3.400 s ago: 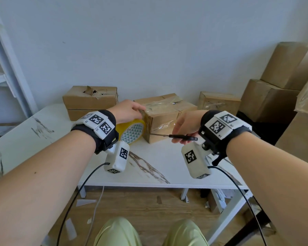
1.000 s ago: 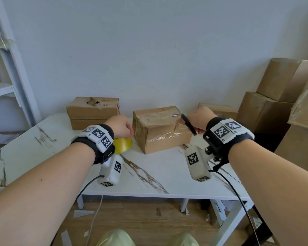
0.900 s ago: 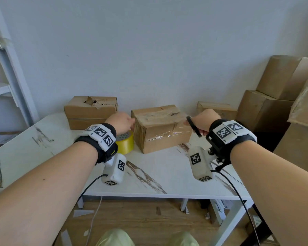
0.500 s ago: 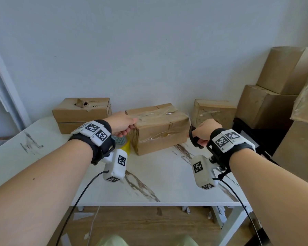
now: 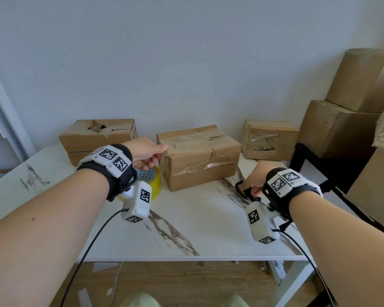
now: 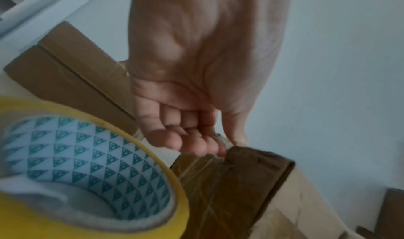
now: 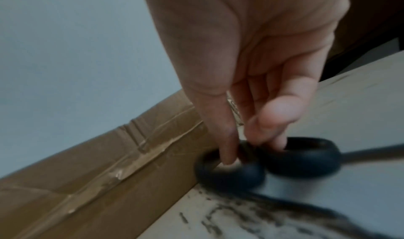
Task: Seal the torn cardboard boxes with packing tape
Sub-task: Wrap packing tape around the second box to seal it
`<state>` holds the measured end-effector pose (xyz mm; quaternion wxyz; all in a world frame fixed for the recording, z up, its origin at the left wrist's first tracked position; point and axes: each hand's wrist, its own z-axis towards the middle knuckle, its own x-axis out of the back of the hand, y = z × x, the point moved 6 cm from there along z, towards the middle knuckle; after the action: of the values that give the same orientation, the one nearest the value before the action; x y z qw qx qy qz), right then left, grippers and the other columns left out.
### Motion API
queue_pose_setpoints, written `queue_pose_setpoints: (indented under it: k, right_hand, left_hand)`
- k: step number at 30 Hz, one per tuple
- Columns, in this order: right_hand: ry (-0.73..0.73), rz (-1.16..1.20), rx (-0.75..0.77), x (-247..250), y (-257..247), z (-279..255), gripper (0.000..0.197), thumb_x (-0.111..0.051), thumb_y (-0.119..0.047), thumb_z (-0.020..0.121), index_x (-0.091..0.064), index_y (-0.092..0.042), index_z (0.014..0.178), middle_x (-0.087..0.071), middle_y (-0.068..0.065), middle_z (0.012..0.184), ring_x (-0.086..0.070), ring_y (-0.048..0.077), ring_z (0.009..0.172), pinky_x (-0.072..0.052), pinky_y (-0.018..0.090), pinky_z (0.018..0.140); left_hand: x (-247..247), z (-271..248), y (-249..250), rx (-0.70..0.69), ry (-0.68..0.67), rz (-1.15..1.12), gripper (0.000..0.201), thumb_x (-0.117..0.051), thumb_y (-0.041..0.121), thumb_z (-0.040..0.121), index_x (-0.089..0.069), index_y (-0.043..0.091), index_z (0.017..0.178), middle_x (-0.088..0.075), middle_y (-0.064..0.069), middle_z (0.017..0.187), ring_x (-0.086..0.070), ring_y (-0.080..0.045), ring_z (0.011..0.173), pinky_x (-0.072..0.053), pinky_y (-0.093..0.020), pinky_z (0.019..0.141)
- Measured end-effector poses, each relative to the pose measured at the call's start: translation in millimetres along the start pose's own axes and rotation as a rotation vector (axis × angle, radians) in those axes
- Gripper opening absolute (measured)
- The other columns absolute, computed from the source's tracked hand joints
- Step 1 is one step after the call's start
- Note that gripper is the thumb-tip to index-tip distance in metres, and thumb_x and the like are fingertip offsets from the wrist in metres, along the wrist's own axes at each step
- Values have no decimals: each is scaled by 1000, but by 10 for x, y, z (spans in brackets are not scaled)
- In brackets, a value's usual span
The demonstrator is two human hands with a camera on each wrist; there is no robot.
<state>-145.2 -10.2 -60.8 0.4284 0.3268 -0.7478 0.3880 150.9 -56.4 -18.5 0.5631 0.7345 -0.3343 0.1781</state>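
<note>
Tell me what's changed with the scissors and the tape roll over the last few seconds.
The right hand has lowered the scissors from beside the middle box onto the table, fingers still in the loops. The left hand let go of the tape roll, now pinching tape at the box's corner. The boxes stayed put.

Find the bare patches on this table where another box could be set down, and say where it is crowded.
Free: the table's near half, in front of the middle box, and its left end before the torn box. Crowded: the back row, with the tape roll and scissors flanking the middle box.
</note>
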Motion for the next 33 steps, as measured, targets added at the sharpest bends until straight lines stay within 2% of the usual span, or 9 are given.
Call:
queue_pose_setpoints:
  k: [4, 7, 9, 14, 18, 22, 25, 27, 33]
  right_hand:
    - [172, 165, 43, 240, -105, 41, 16, -56, -17, 89, -60, -2, 87, -69, 14, 95, -62, 25, 77, -49, 29, 57]
    - [230, 470, 160, 455, -297, 81, 32, -45, -18, 95, -58, 2, 117, -57, 12, 97, -54, 25, 81, -52, 31, 62]
    - [215, 484, 195, 481, -428, 93, 43, -42, -28, 97, -55, 4, 121, -56, 13, 97, -55, 26, 85, -54, 40, 79]
    - [215, 388, 240, 432, -580, 156, 39, -53, -28, 93, -62, 2, 115, -65, 18, 113, -62, 32, 103, -51, 43, 94]
    - [174, 538, 234, 480, -526, 196, 35, -63, -13, 85, -62, 4, 116, -63, 13, 99, -61, 25, 90, -52, 36, 90]
    - [281, 490, 253, 565, -502, 188, 26, -65, -7, 81, -60, -5, 107, -64, 14, 106, -62, 29, 98, -54, 40, 86]
    - [371, 462, 252, 581, -477, 244, 20, -60, -4, 81, -52, -14, 97, -56, 5, 98, -55, 24, 88, -49, 33, 72]
    - [400, 449, 239, 553, -480, 300, 18, -60, -4, 81, -51, -18, 89, -57, 4, 95, -58, 25, 87, -52, 35, 75]
    - [321, 360, 183, 399, -507, 577, 17, -62, -6, 80, -63, -12, 97, -64, 7, 100, -57, 22, 89, -49, 30, 76]
  left_hand:
    - [24, 36, 115, -50, 63, 158, 34, -45, 32, 98, -55, 7, 77, -48, -3, 62, -43, -13, 50, -37, -19, 39]
    - [17, 78, 155, -24, 36, 159, 33, -45, 28, 99, -55, 6, 76, -48, -4, 62, -44, -14, 51, -40, -20, 42]
    - [3, 91, 160, 1, -8, 120, 33, -44, 26, 99, -53, 7, 74, -46, -3, 60, -43, -13, 51, -40, -21, 43]
    - [15, 118, 151, 30, -22, 83, 32, -44, 26, 99, -55, 8, 75, -49, -4, 64, -47, -14, 55, -44, -24, 52]
    - [37, 130, 236, -44, 28, 42, 28, -55, 32, 95, -62, 8, 82, -62, -5, 81, -62, -14, 71, -55, -21, 58]
    - [142, 204, 373, -178, 194, 110, 24, -72, 20, 83, -60, 5, 69, -70, -11, 77, -68, -20, 73, -58, -30, 70]
    - [196, 228, 477, -255, 413, 280, 19, -76, 11, 75, -60, 13, 64, -64, 0, 67, -65, -21, 72, -47, -27, 65]
    - [181, 249, 508, -274, 511, 314, 21, -75, 10, 75, -58, 16, 63, -61, 1, 70, -59, -20, 73, -39, -25, 61]
    - [28, 599, 436, -150, 413, 403, 8, -73, 14, 80, -68, 9, 78, -67, -7, 85, -59, -22, 78, -43, -28, 67]
